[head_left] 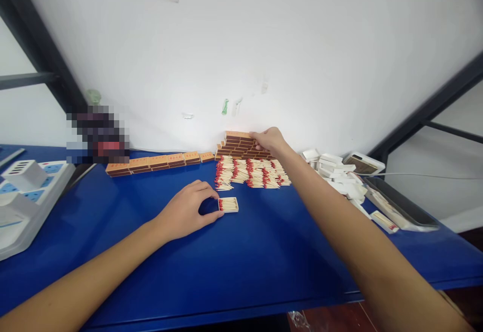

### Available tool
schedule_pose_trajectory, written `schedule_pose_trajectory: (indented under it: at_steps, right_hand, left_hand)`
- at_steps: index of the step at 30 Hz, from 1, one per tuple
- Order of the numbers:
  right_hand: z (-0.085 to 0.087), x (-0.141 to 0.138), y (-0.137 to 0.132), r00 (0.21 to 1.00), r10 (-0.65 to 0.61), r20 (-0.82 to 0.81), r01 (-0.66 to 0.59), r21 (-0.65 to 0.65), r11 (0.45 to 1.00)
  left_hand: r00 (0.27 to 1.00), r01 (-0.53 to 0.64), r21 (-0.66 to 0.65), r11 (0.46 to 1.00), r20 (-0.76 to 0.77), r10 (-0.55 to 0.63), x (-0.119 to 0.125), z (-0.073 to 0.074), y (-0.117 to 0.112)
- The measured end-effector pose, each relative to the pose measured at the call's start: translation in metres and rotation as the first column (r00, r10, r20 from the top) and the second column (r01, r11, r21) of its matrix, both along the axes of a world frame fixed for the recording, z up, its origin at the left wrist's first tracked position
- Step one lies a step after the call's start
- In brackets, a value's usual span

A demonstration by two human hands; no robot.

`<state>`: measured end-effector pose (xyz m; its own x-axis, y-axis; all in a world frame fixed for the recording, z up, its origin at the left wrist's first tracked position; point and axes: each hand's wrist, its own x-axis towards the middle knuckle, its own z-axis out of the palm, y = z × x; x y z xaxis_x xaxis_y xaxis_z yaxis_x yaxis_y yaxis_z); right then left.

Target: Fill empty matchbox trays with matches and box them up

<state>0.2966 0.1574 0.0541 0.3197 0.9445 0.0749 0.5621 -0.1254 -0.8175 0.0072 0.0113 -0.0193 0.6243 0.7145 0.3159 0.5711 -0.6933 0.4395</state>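
Observation:
My left hand (188,211) rests on the blue table (241,266), fingers curled, pinching the left end of an open matchbox tray (228,204) filled with red-tipped matches. My right hand (268,140) reaches to the far wall and grips the top of a stack of brown matchbox sleeves (237,146). In front of that stack lies a spread pile of loose matches (251,172).
A row of brown matchboxes (158,162) runs along the wall to the left. White empty trays (335,168) are heaped at the right, beside a dark flat tray (400,203) and a phone-like device (364,162). White power strips (26,191) sit at the far left.

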Motion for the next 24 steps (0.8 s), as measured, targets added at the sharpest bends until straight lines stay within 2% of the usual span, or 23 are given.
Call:
schedule_pose_trajectory:
  at_steps: [6, 9, 12, 14, 17, 19, 21, 24]
  right_hand:
    - [0.020, 0.005, -0.013, 0.990, -0.003, -0.141, -0.001, -0.027, 1.000]
    - [0.032, 0.016, -0.028, 0.973, 0.011, -0.232, -0.011, 0.000, 1.000]
    - [0.035, 0.021, -0.050, 0.949, 0.046, -0.312, -0.035, 0.042, 0.999]
    - [0.028, 0.017, -0.068, 0.929, 0.099, -0.356, -0.082, 0.061, 0.995]
    - [0.005, 0.001, -0.101, 0.886, 0.216, -0.411, -0.216, 0.046, 0.975]
    - [-0.014, -0.013, -0.121, 0.816, 0.333, -0.473, -0.356, 0.043, 0.934]
    - [-0.031, -0.028, -0.139, 0.755, 0.416, -0.507, -0.458, 0.045, 0.888]
    - [-0.047, -0.045, -0.155, 0.693, 0.467, -0.550, -0.539, 0.034, 0.841]
  left_hand:
    - [1.000, 0.000, -0.003, 1.000, -0.010, 0.000, 0.000, 0.002, -0.001]
    - [1.000, -0.003, 0.002, 1.000, -0.012, 0.003, 0.000, 0.002, -0.001]
    - [1.000, -0.002, 0.012, 1.000, -0.015, 0.002, 0.000, 0.001, -0.002]
    - [1.000, -0.021, 0.006, 1.000, -0.015, 0.021, 0.000, 0.001, -0.002]
    - [0.995, -0.095, -0.014, 0.995, 0.023, 0.095, 0.000, 0.003, -0.003]
    - [0.988, -0.134, 0.013, 0.991, 0.086, 0.132, -0.001, 0.005, -0.004]
    - [0.983, -0.129, 0.064, 0.990, 0.138, 0.119, -0.001, 0.007, -0.004]
    - [0.979, -0.114, 0.153, 0.982, 0.183, 0.085, -0.001, 0.009, -0.005]
